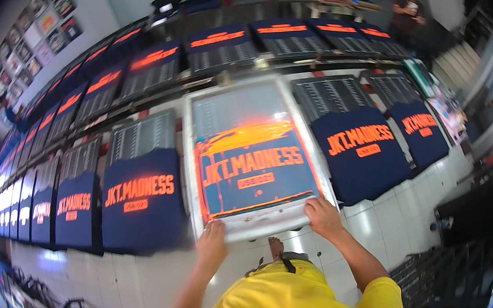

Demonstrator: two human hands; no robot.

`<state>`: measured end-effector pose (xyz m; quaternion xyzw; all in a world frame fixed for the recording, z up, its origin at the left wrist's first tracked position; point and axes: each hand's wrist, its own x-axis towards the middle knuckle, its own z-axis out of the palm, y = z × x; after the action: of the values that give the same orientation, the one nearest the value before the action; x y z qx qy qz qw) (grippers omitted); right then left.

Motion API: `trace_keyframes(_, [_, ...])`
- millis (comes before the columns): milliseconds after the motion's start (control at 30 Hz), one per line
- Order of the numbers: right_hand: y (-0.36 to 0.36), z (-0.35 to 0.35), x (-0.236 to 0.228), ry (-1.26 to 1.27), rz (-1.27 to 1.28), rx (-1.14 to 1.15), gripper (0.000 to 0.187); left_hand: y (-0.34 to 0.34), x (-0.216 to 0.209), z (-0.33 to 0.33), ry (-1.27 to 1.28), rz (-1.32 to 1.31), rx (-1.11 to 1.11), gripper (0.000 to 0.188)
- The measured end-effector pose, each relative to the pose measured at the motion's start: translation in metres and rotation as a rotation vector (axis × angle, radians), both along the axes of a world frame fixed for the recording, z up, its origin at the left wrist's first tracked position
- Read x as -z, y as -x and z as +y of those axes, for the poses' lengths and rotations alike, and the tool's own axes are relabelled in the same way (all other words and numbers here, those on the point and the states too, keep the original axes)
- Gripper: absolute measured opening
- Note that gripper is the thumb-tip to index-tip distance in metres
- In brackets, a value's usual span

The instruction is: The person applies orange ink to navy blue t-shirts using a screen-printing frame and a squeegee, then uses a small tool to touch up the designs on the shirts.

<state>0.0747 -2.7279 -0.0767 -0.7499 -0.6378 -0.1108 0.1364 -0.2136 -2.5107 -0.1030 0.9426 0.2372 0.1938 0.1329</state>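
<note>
A white-framed printing screen (pixel 269 221) is between my two hands, tilted a little in view. Thick orange ink (pixel 248 137) lies smeared across its mesh, above a lettered stencil area. My left hand (pixel 211 243) grips the near left corner of the frame, slightly blurred. At the near right corner my right hand (pixel 323 218) has its fingers closed over the rail. What lies under the screen is mostly hidden; I cannot tell whether the frame rests on it. A navy shirt (pixel 143 221) with orange print is to the left, another navy shirt (pixel 366 178) to the right.
Printing boards (pixel 146 132) carrying navy shirts run in long rows left and right, with a second row behind. A person (pixel 406 16) stands at the far right. Dark metal racks (pixel 436 288) are at the lower right. White floor tiles (pixel 119 286) show below.
</note>
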Motion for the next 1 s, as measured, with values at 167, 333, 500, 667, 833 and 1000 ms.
trace_keyframes(167, [0.014, -0.010, -0.007, 0.119, 0.133, 0.018, 0.055, 0.006, -0.002, -0.014, 0.044, 0.024, 0.046, 0.047])
trace_keyframes(333, [0.021, -0.022, -0.009, 0.102, 0.190, 0.043, 0.062, 0.011, -0.018, -0.018, 0.081, 0.070, 0.091, 0.056])
trace_keyframes(500, [0.009, -0.028, -0.002, -0.178, 0.336, 0.257, 0.041, 0.031, 0.002, 0.006, 0.286, -0.084, -0.083, 0.061])
trace_keyframes(667, [-0.030, -0.036, 0.013, -0.327, 0.410, 0.588, 0.030, 0.043, 0.026, 0.037, 0.529, -0.161, -0.370, 0.046])
trace_keyframes(833, [-0.058, -0.025, 0.033, -0.224, 0.534, 0.721, 0.028, 0.053, 0.079, 0.053, 0.602, -0.207, -0.465, 0.037])
trace_keyframes(1000, [-0.071, -0.009, 0.052, -0.275, 0.690, 0.738, 0.023, 0.049, 0.083, 0.058, 0.618, -0.279, -0.458, 0.029])
